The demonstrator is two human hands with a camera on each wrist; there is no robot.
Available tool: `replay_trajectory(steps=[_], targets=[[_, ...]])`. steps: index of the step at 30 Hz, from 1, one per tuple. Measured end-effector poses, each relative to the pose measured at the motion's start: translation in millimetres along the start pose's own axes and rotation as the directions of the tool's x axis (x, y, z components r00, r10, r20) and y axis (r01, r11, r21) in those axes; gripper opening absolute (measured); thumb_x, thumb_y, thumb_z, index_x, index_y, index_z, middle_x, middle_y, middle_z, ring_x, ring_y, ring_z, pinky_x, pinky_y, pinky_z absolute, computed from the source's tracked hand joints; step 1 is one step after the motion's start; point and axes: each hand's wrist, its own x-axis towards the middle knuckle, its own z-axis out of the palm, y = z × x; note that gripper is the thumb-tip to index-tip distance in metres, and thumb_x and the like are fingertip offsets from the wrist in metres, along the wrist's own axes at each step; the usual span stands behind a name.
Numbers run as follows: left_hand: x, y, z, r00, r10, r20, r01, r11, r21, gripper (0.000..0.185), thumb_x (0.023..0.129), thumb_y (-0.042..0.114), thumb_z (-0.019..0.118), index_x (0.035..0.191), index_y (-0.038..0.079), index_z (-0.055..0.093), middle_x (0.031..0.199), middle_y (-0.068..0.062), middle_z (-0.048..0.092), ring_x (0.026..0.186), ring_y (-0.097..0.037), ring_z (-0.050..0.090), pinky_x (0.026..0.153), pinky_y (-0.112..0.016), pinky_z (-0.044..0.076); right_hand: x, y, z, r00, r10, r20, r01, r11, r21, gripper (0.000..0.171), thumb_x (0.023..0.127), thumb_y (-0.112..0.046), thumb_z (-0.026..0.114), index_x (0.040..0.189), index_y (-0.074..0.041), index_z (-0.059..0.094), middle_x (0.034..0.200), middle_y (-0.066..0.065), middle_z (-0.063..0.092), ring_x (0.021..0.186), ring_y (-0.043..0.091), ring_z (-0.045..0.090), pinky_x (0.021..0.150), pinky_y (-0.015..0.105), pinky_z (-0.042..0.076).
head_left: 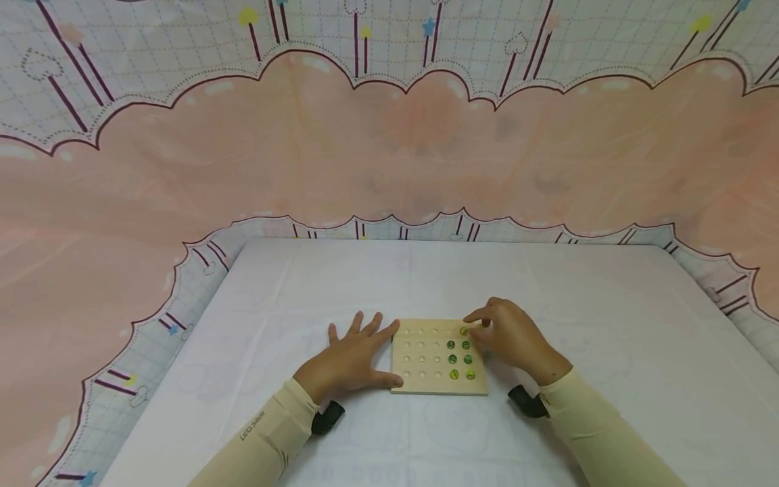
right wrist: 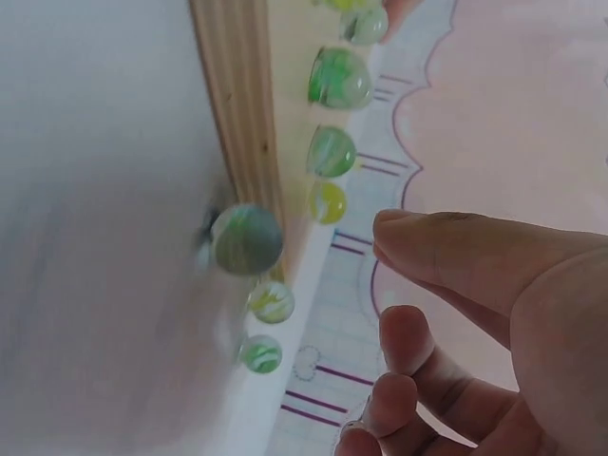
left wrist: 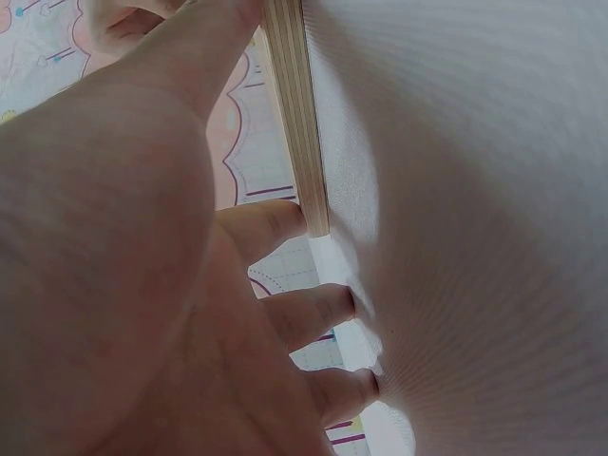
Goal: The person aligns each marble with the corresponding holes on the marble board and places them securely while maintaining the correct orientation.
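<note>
Sleeves, two of them, lie nearest. The left hand spreads wide, thumb at the near left corner of the wooden board and forefinger at the far left one — probably bracing it against sliding; nothing is clasped. The board lies flat on the white table between the hands, with four rows of five hollows. Seven seated marbles show toward its right side: two in each of the three nearer rows, one in the farthest, their hollows keeping them from rolling. The right hand bends over the far right corner, thumb and forefinger close together; whether they pinch a marble out of sight I cannot tell. Under that hand, three loose marbles sit beside the board — presumably for easy reach. Beyond stands one patterned backdrop.
</note>
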Motion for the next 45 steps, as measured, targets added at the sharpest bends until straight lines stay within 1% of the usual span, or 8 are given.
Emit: replay_trajectory(steps=[3, 9, 16, 26, 34, 45], targets=[[-1.0, 0.2, -0.3, 1.0, 0.003, 0.001, -0.003, 1.0, -0.001, 0.102, 0.075, 0.067, 0.075, 0.159, 0.033, 0.027, 0.168, -0.009, 0.019, 0.154, -0.045, 0.006, 0.111, -0.08, 0.003, 1, 3, -1, 1.0, -0.005, -0.01, 0.004, 1.0, -0.007, 0.019, 0.086, -0.01, 0.076, 0.105, -0.011, 0.079, 0.085, 0.003, 0.061, 0.074, 0.018, 0.051, 0.061, 0.027, 0.043], [-2.3, 0.2, -0.8, 1.0, 0.008, 0.002, -0.008, 1.0, -0.004, 0.102, 0.075, 0.067, 0.075, 0.159, 0.032, 0.028, 0.167, -0.01, 0.02, 0.154, -0.045, 0.007, 0.11, -0.081, 0.003, 3, 10, -1, 1.0, 0.014, 0.005, -0.014, 1.0, -0.002, 0.02, 0.086, -0.01, 0.075, 0.106, -0.009, 0.079, 0.084, 0.004, 0.061, 0.074, 0.018, 0.05, 0.061, 0.027, 0.042], [-2.4, 0.0, -0.9, 1.0, 0.006, -0.004, -0.006, 1.0, -0.004, 0.101, 0.075, 0.067, 0.075, 0.158, 0.033, 0.028, 0.167, -0.01, 0.02, 0.154, -0.045, 0.007, 0.111, -0.08, 0.003, 4, 14, 1, 0.999, 0.039, 0.01, -0.039, 0.999, -0.035, 0.019, 0.086, -0.01, 0.076, 0.105, -0.011, 0.08, 0.083, 0.005, 0.061, 0.074, 0.018, 0.051, 0.061, 0.028, 0.042], [-2.1, 0.5, -0.8, 1.0, 0.002, -0.005, -0.002, 1.0, 0.004, 0.101, 0.076, 0.067, 0.075, 0.158, 0.033, 0.028, 0.167, -0.01, 0.021, 0.154, -0.045, 0.008, 0.111, -0.08, 0.004, 5, 19, 2, 0.999, 0.044, 0.001, -0.044, 0.998, -0.037, 0.02, 0.087, -0.011, 0.076, 0.106, -0.008, 0.079, 0.082, 0.006, 0.06, 0.072, 0.018, 0.05, 0.059, 0.028, 0.041], [-2.1, 0.4, -0.9, 1.0, 0.007, -0.003, -0.007, 1.0, 0.001, 0.101, 0.076, 0.067, 0.074, 0.159, 0.032, 0.028, 0.167, -0.01, 0.02, 0.154, -0.045, 0.007, 0.111, -0.08, 0.004, 6, 20, 5, 0.996, 0.09, 0.011, -0.089, 0.995, -0.048, 0.019, 0.087, -0.01, 0.074, 0.106, -0.01, 0.08, 0.08, 0.005, 0.058, 0.073, 0.018, 0.049, 0.059, 0.028, 0.04], [-0.4, -0.6, 0.3, 1.0, -0.002, -0.001, 0.002, 1.0, 0.003, 0.102, 0.075, 0.068, 0.075, 0.159, 0.033, 0.027, 0.168, -0.009, 0.019, 0.155, -0.044, 0.006, 0.111, -0.08, 0.003, 7, 21, 5, 0.992, 0.116, 0.038, -0.114, 0.992, -0.046, 0.018, 0.088, -0.008, 0.073, 0.103, -0.011, 0.081, 0.08, 0.006, 0.057, 0.074, 0.019, 0.049, 0.06, 0.029, 0.04]])
